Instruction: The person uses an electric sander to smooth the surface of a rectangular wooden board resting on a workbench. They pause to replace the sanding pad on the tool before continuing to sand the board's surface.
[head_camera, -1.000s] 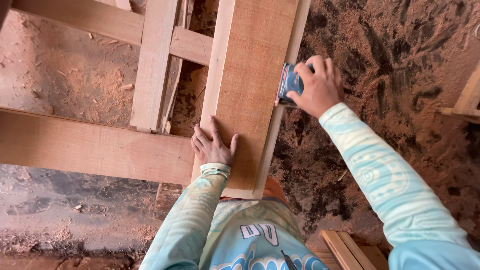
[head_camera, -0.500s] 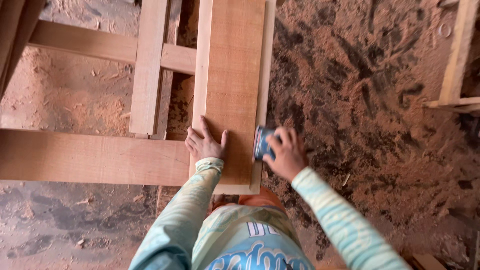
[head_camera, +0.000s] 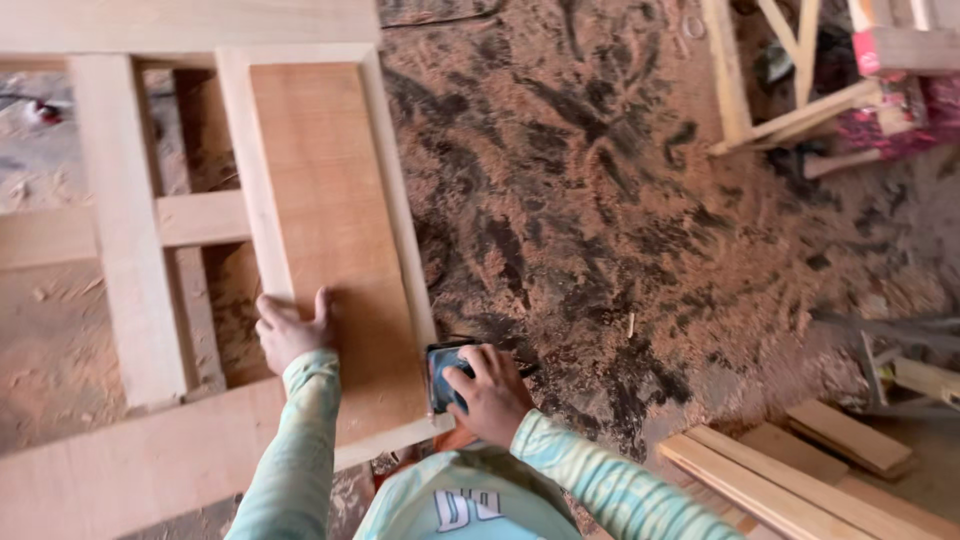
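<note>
at panel's right edge, right hand (head_camera: 490, 395) grips blue sander (head_camera: 443, 372); left hand (head_camera: 290, 328) flat, open on wood panel (head_camera: 330, 215).

Your one camera sits on your head and looks steeply down past your chest, close over your left hand (head_camera: 290, 330) and right hand (head_camera: 490, 395) at the wooden panel (head_camera: 330, 230). It faces forward across the sawdust floor (head_camera: 600, 200) toward stacked boards (head_camera: 790, 470) on your right.

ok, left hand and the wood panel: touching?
Touching. The head view shows the left hand lying flat on the wood panel, fingers spread over its left edge, with no gap visible under the palm.
</note>
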